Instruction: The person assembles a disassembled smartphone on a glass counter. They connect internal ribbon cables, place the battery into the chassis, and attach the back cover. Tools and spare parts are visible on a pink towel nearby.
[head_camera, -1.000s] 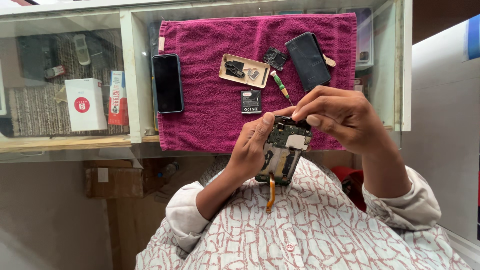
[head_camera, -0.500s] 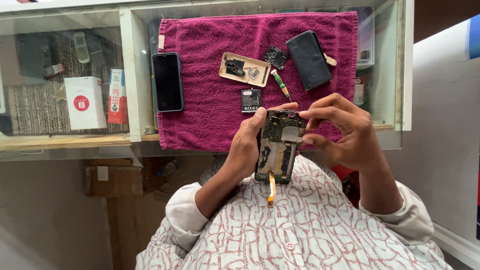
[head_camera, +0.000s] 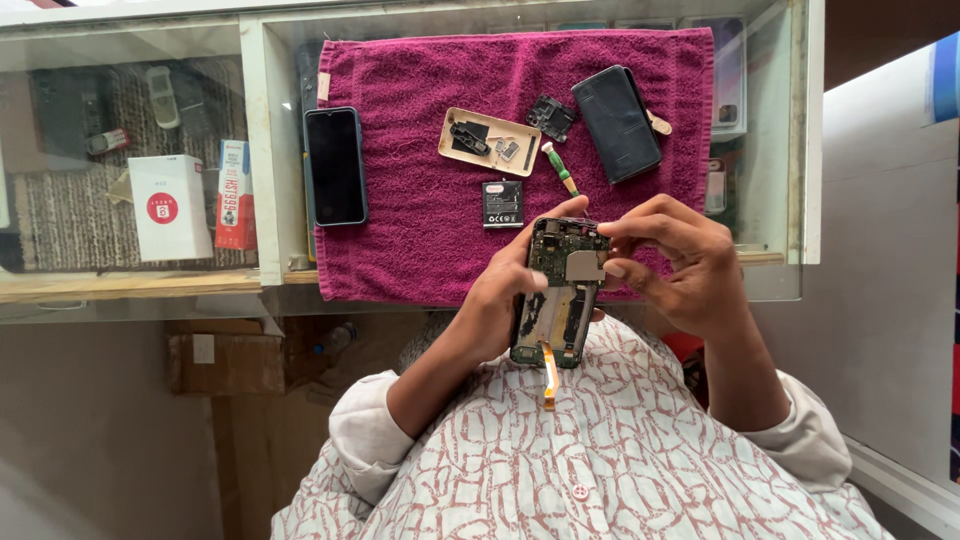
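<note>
My left hand (head_camera: 500, 295) grips an opened phone (head_camera: 558, 295) by its left edge, circuit board up, with an orange flex cable hanging from its lower end. My right hand (head_camera: 675, 260) holds the phone's upper right side, its fingertips pinched on the board near a silver shield. Both hands hover over the near edge of a magenta towel (head_camera: 420, 200) that covers a glass counter.
On the towel lie a black smartphone (head_camera: 336, 165), a small tan tray of parts (head_camera: 490, 141), a small black battery (head_camera: 502, 203), a green-handled screwdriver (head_camera: 560, 168), a black part (head_camera: 551, 117) and a dark phone back cover (head_camera: 616, 122). Boxes (head_camera: 170, 205) sit inside the glass case at left.
The opened phone and both hands have shifted slightly down and toward me. My right hand's fingers slid from the top of the phone to the board's upper right.
</note>
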